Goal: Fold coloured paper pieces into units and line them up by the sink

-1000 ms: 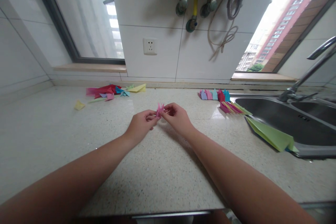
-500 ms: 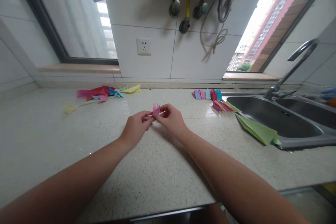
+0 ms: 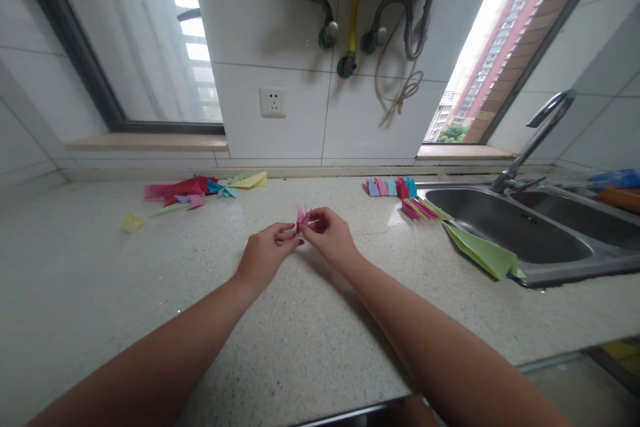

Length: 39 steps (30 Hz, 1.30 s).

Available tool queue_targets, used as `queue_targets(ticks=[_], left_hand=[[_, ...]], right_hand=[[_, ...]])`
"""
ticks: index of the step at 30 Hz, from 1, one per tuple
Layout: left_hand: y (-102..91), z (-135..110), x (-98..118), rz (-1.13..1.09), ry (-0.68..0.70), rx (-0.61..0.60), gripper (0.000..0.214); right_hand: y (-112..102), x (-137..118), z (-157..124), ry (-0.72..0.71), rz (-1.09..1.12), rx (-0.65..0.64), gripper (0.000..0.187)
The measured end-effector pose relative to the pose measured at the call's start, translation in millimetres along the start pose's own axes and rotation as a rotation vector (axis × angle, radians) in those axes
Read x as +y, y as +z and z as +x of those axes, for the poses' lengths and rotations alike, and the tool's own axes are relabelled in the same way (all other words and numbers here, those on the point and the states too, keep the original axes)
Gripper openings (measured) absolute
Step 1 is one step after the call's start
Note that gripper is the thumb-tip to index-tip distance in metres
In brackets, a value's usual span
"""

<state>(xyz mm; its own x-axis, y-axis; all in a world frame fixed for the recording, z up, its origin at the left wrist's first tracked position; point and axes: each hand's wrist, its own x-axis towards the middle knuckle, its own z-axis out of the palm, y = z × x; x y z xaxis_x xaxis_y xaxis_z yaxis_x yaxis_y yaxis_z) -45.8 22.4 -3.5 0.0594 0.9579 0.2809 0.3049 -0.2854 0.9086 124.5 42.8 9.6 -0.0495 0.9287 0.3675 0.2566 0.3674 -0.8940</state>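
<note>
Left hand [image 3: 265, 255] and right hand [image 3: 330, 237] were close together above mid-bench [image 3: 150, 280], fingers [image 3: 281, 231] pinching a folded pink paper [image 3: 302, 215] from both sides, probably to hold its creases tight. Other folds [image 3: 390, 187] stood in a row beside the sink [image 3: 550, 275].

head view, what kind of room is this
Probably a home kitchen: a stainless double sink with a faucet, a speckled stone countertop, and hoses on the tiled wall.
</note>
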Motion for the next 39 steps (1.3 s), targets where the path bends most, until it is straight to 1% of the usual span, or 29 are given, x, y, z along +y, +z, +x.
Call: queue_targets(ticks=[2, 4, 7, 10, 13, 15, 17, 19, 21, 24, 28, 30, 33, 39], left_hand=[[-0.4, 0.4, -1.3, 0.019, -0.019, -0.022, 0.045], [-0.6, 0.9, -2.3, 0.053, -0.038, -0.047, 0.044], [-0.4, 1.5, -2.7, 0.113, -0.048, -0.075, 0.041], [0.0, 2.0, -1.0, 0.150, -0.045, -0.083, 0.037], [0.2, 2.8, 2.6, 0.166, -0.042, -0.083, 0.033], [0.2, 3.7, 4.8, 0.183, -0.045, -0.084, 0.030], [0.1, 5.1, 6.0, 0.204, -0.058, -0.096, 0.029], [0.3, 6.7, 5.5, 0.220, -0.070, -0.112, 0.028], [0.9, 8.3, 4.0, 0.231, -0.074, -0.125, 0.027], [1.8, 10.2, 2.4, 0.248, -0.073, -0.134, 0.026], [2.1, 11.8, 4.5, 0.294, -0.089, -0.155, 0.026], [1.8, 12.3, 5.8, 0.313, -0.097, -0.165, 0.026], [1.5, 13.1, 5.3, 0.329, -0.104, -0.175, 0.026], [2.0, 14.9, -2.7, 0.357, -0.100, -0.184, 0.028]], right_hand=[[-6.2, -1.7, 2.9, -0.003, -0.011, 0.045, 0.029], [-17.2, -4.7, 8.2, -0.001, -0.015, 0.093, 0.031], [-46.0, -7.6, 24.6, -0.009, -0.051, 0.172, 0.032], [-90.8, -4.0, 51.7, -0.029, -0.153, 0.269, 0.036], [-145.3, 5.8, 81.9, -0.031, -0.347, 0.427, 0.041], [-180.7, 14.1, 99.7, 0.008, -0.483, 0.481, 0.039], [-210.9, 23.8, 114.5, 0.083, -0.587, 0.528, 0.038], [-234.0, 35.1, 126.6, 0.179, -0.690, 0.540, 0.038], [-249.9, 47.9, 136.2, 0.256, -0.768, 0.547, 0.039], [-263.0, 67.2, 146.9, 0.318, -0.816, 0.542, 0.037], [-269.5, 86.6, 155.1, 0.384, -0.883, 0.496, 0.037], [-269.9, 92.8, 156.7, 0.409, -0.923, 0.463, 0.037], [-267.1, 98.8, 156.1, 0.436, -0.978, 0.411, 0.032], [-258.0, 108.4, 152.6, 0.452, -1.037, 0.349, 0.027]])
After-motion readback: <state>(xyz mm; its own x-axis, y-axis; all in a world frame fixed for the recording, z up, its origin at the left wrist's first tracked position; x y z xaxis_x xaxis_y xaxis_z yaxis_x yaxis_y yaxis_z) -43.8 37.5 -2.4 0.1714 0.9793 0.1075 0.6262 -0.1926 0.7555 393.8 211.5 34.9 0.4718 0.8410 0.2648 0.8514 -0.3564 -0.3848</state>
